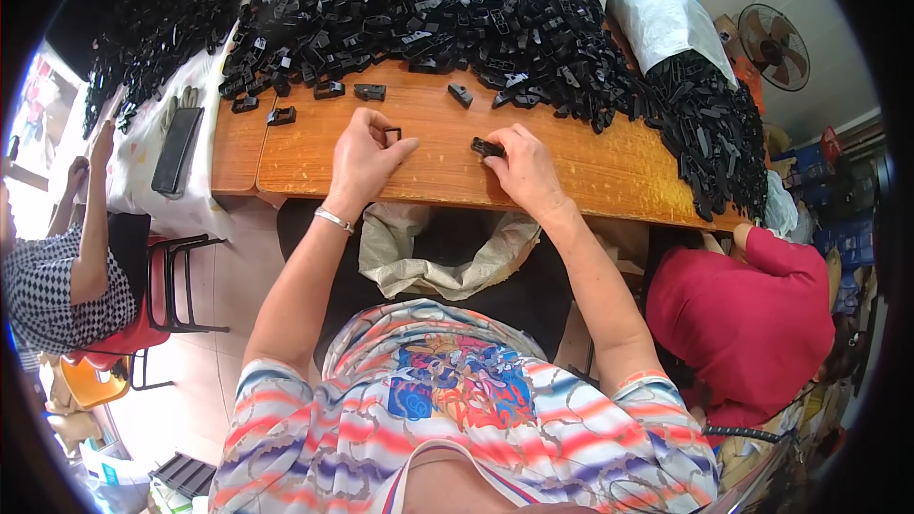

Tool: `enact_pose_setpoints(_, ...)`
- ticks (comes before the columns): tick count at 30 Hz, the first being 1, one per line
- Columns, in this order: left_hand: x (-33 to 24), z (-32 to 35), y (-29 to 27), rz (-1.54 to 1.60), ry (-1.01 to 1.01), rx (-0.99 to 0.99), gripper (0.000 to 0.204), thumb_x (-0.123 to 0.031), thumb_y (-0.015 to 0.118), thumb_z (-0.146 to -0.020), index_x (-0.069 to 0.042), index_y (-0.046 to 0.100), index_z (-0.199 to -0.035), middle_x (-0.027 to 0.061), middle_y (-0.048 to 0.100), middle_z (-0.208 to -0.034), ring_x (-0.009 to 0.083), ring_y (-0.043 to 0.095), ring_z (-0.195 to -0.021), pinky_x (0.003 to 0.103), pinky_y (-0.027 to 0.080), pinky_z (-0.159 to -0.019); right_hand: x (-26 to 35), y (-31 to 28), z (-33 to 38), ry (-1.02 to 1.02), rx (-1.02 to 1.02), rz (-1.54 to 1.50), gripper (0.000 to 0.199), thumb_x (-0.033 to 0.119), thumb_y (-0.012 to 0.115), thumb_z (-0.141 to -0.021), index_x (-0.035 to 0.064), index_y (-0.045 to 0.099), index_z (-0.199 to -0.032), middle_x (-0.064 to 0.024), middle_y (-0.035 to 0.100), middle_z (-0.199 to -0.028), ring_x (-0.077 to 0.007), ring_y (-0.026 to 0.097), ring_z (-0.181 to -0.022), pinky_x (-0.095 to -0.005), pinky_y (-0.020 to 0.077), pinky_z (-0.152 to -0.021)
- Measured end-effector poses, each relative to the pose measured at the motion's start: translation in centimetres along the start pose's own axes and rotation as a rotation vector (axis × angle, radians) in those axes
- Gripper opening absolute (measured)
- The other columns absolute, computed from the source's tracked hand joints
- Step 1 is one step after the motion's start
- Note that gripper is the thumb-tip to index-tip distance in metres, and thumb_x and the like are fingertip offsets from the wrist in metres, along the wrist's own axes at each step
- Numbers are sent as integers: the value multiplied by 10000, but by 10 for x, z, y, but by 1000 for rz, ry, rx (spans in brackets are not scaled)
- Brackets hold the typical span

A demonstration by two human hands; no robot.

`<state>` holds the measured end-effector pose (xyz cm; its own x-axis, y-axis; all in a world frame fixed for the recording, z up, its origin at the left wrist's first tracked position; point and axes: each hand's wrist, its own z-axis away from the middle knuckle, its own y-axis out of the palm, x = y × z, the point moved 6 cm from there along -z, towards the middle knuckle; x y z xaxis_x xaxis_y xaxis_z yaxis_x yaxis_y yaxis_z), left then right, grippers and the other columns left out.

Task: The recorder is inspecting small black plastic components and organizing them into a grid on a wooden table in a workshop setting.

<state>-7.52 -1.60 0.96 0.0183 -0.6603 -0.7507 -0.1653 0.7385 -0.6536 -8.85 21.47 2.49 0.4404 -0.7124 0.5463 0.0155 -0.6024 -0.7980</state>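
My left hand [367,159] is over the front part of the wooden table [438,114], its thumb and fingers closed on a small black plastic frame [392,133]. To the right, my right hand [525,166] pinches a black plastic piece [486,148] whose far end sticks out toward the left. The two pieces are apart. Beyond my hands lies a wide heap of black plastic parts [409,19]. A few single parts are spread in front of it, among them one black part [369,91] and another black part [460,95].
An open woven sack [447,281] hangs below the table's edge before my lap. Full sacks [657,9] spill narrower black parts [700,124] at the right. One person [743,324] in red sits at my right, another person [67,276] at my left. A fan [773,46] stands at the back right.
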Motion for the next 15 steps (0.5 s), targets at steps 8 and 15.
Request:
enact_pose_setpoints(8,-17,21,53,956,-279,227,251,-180,632,-965,8,563,-1115,45,643,-883,77,608,-755,211,509,-612,60,14,15,90,-174,-530,256,-32,702,-778,-20,614,-1018,-124,619,-926,-208,626,-700,-319,510,-634)
enact_pose_setpoints(15,-24,31,49,1220,-246,314,319,-134,479,-1035,-2,511,-1323,72,623,-1137,111,628,-957,230,546,-786,51,14,21,3,-286,-365,252,-29,714,-769,-4,607,-996,-133,616,-920,-245,629,-684,-340,505,-623)
